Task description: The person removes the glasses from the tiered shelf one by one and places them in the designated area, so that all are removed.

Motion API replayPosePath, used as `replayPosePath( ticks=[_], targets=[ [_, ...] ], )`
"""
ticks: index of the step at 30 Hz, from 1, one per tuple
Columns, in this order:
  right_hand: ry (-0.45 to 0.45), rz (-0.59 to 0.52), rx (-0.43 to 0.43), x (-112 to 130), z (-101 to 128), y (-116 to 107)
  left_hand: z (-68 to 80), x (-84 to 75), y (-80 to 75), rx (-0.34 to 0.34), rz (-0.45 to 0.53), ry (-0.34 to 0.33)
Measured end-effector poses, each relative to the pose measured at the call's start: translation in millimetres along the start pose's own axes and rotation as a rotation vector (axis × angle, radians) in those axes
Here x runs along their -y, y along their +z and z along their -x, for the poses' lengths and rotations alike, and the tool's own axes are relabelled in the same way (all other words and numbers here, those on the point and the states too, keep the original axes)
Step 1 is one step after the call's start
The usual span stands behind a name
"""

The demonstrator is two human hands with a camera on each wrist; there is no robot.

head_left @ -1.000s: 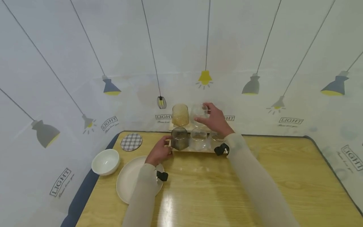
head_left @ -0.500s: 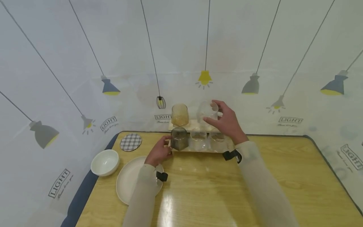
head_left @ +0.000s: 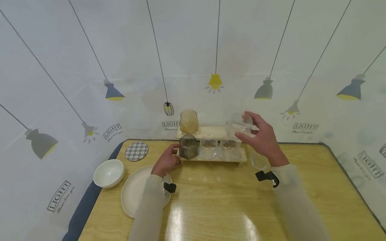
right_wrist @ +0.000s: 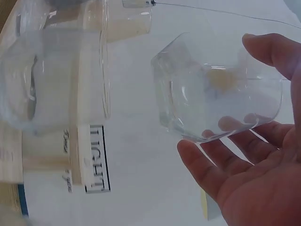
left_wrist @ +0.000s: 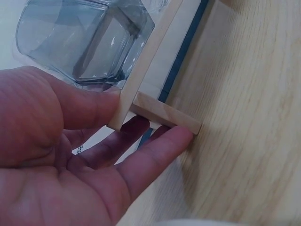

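A two-tier wooden rack [head_left: 211, 133] stands against the back wall. My left hand [head_left: 166, 161] grips its left end; in the left wrist view the thumb lies on the shelf board [left_wrist: 146, 61] and fingers reach under, by the wooden foot [left_wrist: 164, 113]. My right hand [head_left: 264, 140] holds a clear faceted glass [right_wrist: 216, 89] by its side, raised over the rack's right end, thumb on one side and fingers on the other. A smoky grey glass [head_left: 188, 148] and two clear glasses [head_left: 208, 149] fill the front tier. On the upper tier stands an amber glass [head_left: 189, 122].
Another clear glass [head_left: 258, 162] sits on the table [head_left: 217, 201], right of the rack. At the left are a white bowl [head_left: 109, 173], a checked round coaster [head_left: 137, 151] and a pale plate [head_left: 131, 192] partly under the left forearm. The printed wall [head_left: 193, 50] rises directly behind.
My right hand has carried the clear glass off its place beside the amber glass on the upper tier, rightward to the rack's end. The left hand keeps its grip on the rack.
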State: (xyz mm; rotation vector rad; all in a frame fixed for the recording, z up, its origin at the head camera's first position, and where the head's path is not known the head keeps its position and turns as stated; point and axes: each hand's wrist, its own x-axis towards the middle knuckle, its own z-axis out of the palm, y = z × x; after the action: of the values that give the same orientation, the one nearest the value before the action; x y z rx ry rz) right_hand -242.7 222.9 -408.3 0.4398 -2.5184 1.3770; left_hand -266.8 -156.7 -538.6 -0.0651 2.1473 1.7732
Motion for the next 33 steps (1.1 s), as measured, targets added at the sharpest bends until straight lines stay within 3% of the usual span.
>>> replayPosePath(
  ticks=[7, 18, 27, 33],
  targets=[
    [-0.005, 0.053, -0.108, -13.7, 23.6, -31.1, -0.9, -2.8, -1.2, -0.004, -0.031, 0.011],
    [0.142, 0.084, -0.149, -58.7, 58.5, -79.2, 0.3, -0.9, -1.1, 0.009, -0.016, -0.004],
    [0.238, 0.094, -0.181, -102.3, 82.7, -102.6, 0.4, 0.7, -1.3, 0.015, 0.000, 0.004],
    [0.304, 0.060, -0.157, -129.1, 100.3, -102.0, 1.8, 1.5, -1.8, 0.008, 0.006, 0.005]
  ],
)
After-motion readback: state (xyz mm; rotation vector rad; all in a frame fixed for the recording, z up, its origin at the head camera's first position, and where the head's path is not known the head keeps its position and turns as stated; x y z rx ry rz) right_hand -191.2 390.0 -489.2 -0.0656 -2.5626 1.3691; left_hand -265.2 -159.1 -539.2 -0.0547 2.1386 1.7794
